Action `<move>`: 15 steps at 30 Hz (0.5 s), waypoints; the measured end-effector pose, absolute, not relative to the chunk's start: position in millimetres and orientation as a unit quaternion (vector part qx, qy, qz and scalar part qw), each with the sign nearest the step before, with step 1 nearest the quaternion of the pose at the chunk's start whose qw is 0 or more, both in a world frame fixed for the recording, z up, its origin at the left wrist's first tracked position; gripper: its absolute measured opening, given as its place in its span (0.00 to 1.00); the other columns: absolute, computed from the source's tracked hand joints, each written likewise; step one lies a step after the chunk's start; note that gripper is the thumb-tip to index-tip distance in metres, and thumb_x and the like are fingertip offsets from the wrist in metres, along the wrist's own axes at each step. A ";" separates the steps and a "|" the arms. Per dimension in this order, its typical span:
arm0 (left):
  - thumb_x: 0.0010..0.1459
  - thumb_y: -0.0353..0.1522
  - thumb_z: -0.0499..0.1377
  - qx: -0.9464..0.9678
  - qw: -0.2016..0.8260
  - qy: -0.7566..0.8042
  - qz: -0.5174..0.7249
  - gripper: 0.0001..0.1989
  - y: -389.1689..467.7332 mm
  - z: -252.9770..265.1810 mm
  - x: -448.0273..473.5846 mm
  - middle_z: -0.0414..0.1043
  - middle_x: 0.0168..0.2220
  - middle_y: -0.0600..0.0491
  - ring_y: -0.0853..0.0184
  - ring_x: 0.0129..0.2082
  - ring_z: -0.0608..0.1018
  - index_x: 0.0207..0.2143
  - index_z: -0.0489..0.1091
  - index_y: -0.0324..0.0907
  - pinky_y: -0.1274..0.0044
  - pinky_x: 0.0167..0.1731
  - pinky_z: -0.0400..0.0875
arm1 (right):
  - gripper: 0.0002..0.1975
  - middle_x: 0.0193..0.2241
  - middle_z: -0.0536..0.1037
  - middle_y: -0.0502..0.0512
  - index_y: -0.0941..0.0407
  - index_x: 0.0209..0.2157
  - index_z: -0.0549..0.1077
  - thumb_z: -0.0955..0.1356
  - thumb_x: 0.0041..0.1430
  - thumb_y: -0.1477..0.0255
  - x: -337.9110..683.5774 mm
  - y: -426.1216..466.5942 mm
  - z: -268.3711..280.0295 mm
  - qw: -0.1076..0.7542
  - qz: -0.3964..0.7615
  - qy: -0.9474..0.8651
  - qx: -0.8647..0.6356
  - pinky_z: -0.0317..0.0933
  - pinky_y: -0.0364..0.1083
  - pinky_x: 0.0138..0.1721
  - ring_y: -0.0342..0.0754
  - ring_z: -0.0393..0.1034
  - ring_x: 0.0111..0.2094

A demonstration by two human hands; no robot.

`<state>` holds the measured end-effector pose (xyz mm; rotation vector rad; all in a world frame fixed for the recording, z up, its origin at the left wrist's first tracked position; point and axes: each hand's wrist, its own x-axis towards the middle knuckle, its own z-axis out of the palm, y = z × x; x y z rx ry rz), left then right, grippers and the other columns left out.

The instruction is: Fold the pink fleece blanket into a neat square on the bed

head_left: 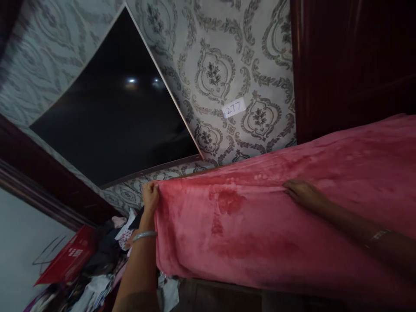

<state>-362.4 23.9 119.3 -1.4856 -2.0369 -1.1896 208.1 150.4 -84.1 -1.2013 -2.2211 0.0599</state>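
Observation:
A pink plush blanket [256,229] stretches from the middle of the head view to its right edge, draped over a long raised surface whose shape it hides. At the blanket's far left corner, my left hand [151,196] is closed on the cloth, with a pale bangle round the wrist. Farther right, my right hand [300,193] pinches the blanket along a ridge that runs taut between the two hands. Darker patches mark the pile where it lies brushed the other way.
A large dark television [117,108] hangs on the patterned wall behind. A paper label [234,107] reads 277. Dark red wood panelling [351,65] stands at the right. Heaped clothes [94,290] and a red bag [69,258] lie at the lower left.

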 end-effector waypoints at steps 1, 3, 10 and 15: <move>0.54 0.32 0.55 -0.525 0.177 -0.720 -0.419 0.08 22.7 120.8 -361.3 0.72 0.32 0.50 0.57 0.40 0.74 0.30 0.74 0.43 0.63 0.51 0.70 | 0.18 0.39 0.82 0.62 0.55 0.37 0.79 0.58 0.66 0.70 210.2 147.5 -78.9 0.315 0.022 -0.829 -0.462 0.71 0.52 0.47 0.54 0.77 0.41; 0.53 0.32 0.55 -0.522 0.181 -0.721 -0.418 0.07 20.8 123.7 -358.4 0.70 0.31 0.50 0.56 0.40 0.73 0.29 0.73 0.44 0.61 0.51 0.70 | 0.19 0.42 0.82 0.62 0.55 0.40 0.78 0.56 0.67 0.70 218.0 143.6 -64.6 0.339 0.021 -0.807 -0.483 0.71 0.52 0.46 0.55 0.77 0.43; 0.50 0.33 0.58 -0.508 0.198 -0.716 -0.437 0.03 20.6 138.5 -342.3 0.71 0.42 0.45 0.52 0.52 0.72 0.25 0.68 0.44 0.58 0.60 0.64 | 0.21 0.47 0.80 0.60 0.48 0.44 0.75 0.55 0.69 0.58 261.6 127.7 3.6 0.414 -0.029 -0.768 -0.488 0.70 0.58 0.51 0.61 0.75 0.49; 0.55 0.35 0.54 -0.504 0.167 -0.717 -0.451 0.06 20.9 142.0 -325.5 0.72 0.30 0.53 0.59 0.36 0.75 0.29 0.69 0.44 0.66 0.46 0.73 | 0.24 0.46 0.81 0.60 0.47 0.45 0.74 0.52 0.68 0.54 276.4 100.6 32.4 0.438 -0.025 -0.751 -0.493 0.69 0.61 0.49 0.64 0.75 0.47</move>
